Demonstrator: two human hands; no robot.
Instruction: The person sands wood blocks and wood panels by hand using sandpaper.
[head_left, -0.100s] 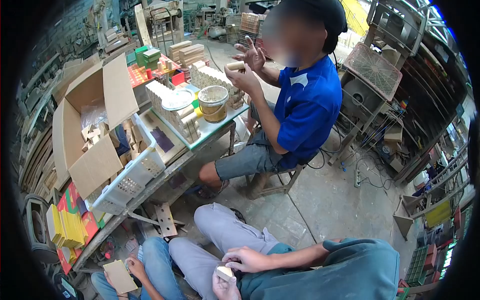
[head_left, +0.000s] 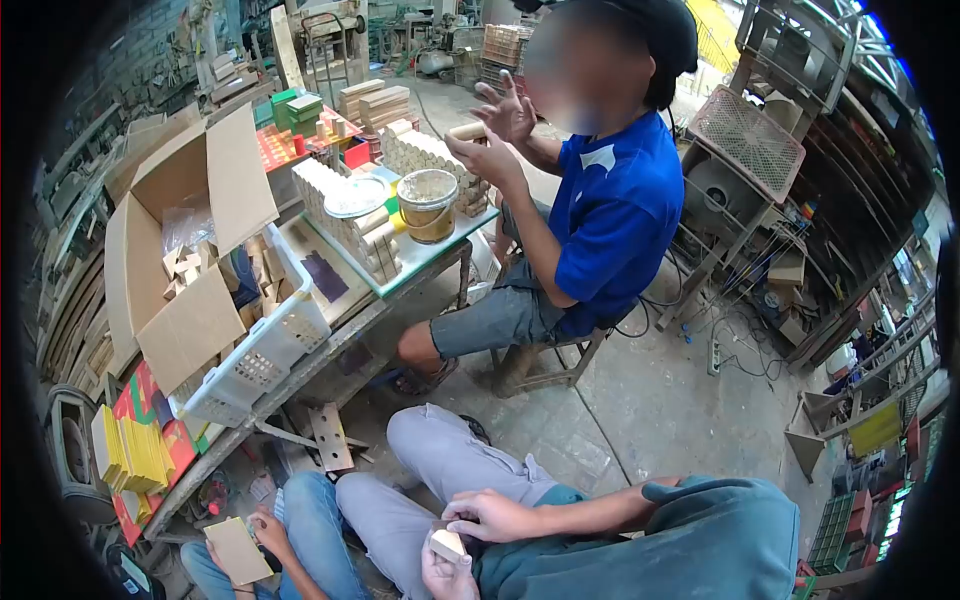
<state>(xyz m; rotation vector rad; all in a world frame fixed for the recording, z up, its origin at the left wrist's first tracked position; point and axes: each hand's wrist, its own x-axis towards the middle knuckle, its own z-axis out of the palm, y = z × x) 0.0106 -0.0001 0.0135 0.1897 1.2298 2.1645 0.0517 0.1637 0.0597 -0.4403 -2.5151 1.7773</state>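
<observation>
At the bottom centre my left hand [head_left: 447,574] is wrapped round a small wooden block [head_left: 447,545] with a pale, angled face. My right hand [head_left: 492,516] is just above it, its bent fingers against the block's upper edge, where a thin brownish piece shows; what that piece is stays unclear. Both hands are over my lap, in front of grey trousers [head_left: 450,455] and a dark green shirt [head_left: 650,550].
At the lower left, a person in jeans holds a flat board [head_left: 239,550]. A seated person in a blue shirt [head_left: 620,220] holds a wooden piece [head_left: 467,131]. The workbench [head_left: 290,385] bears a cardboard box [head_left: 190,325], a white crate [head_left: 250,370] and a bucket [head_left: 428,205].
The blue-shirted person's hands have shifted slightly, and the flat board at the lower left has moved a little left. My own hands have barely moved.
</observation>
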